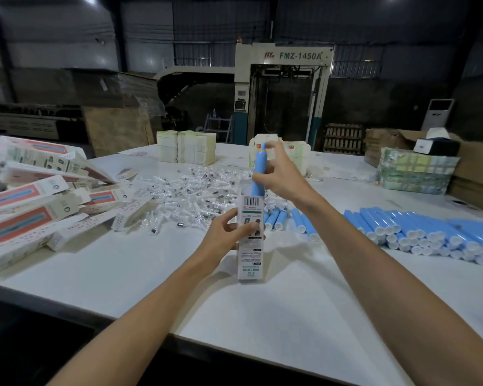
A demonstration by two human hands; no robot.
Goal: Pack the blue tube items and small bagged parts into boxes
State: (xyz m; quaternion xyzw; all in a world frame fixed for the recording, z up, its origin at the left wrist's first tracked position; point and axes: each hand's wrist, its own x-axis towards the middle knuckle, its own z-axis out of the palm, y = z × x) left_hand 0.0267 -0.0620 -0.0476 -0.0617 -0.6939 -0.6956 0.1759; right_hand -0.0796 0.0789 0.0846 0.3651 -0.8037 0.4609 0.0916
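Blue tube (258,171), barcoded box (250,246), FMZ-1450A machine (299,55)

dim hall | ceiling lights | white table (318,316) bright | edges bowed

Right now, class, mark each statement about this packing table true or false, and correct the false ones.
1. The left hand holds the box upright. True.
2. The right hand pushes a bagged part into the box. False: it holds a blue tube that is partly inside the box's open top.
3. The pile of blue tubes lies to the right of the box. True.
4. The small bagged parts sit in a carton. False: they lie loose on the table.
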